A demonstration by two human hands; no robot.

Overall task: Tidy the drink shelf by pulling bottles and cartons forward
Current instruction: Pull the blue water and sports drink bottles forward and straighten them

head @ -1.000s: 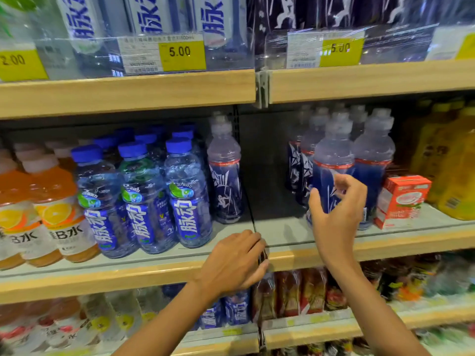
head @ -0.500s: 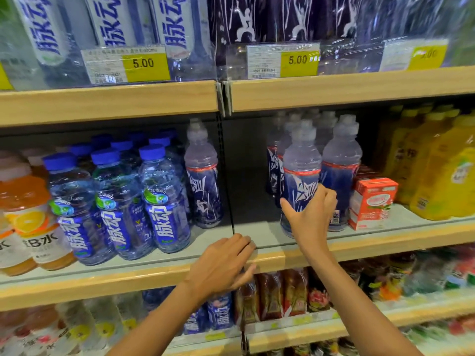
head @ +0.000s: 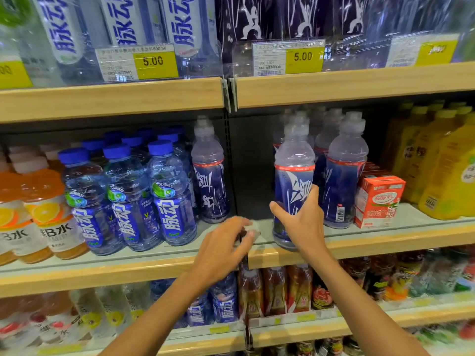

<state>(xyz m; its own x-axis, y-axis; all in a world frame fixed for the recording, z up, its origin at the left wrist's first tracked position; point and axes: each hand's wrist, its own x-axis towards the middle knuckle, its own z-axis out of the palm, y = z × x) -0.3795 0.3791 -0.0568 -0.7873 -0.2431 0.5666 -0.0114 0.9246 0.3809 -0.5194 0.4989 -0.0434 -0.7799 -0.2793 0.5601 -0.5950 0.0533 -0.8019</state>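
Hidden: part of the lower label and base of the dark-blue bottle lies behind the right hand. The rear bottles of the same kind show only caps and shoulders, and their number cannot be told.
Blurred: the fingertips of the left hand smear over the lip of the middle shelf, so whether they touch it cannot be told. The lower-shelf bottles are too soft to read.
Cut off: the top-shelf bottles lose their upper parts at the upper edge of the frame. The orange bottles run off the left edge and the yellow bottles off the right.
Bottle place: centre-right of the frame, at the front edge of the middle shelf, ahead of its row and just right of the join between the two shelf sections.
Bottle axis: long axis vertical, upright or nearly so, pale cap up, white-on-blue label facing the camera.
Right hand: grasps the bottle low down, thumb on its left side, fingers wrapped round its right side.
Left hand: fingers loosely bent with nothing seen in them, at the centre of the frame over the join.
Neighbours: a sister bottle stands just right of the held one, and a red carton just right of that. A lone bottle of the same kind stands left of the join, beside the blue-capped bottles.
Price tags: a yellow tag in the upper centre reads 5.00; the one at upper right is unreadable.
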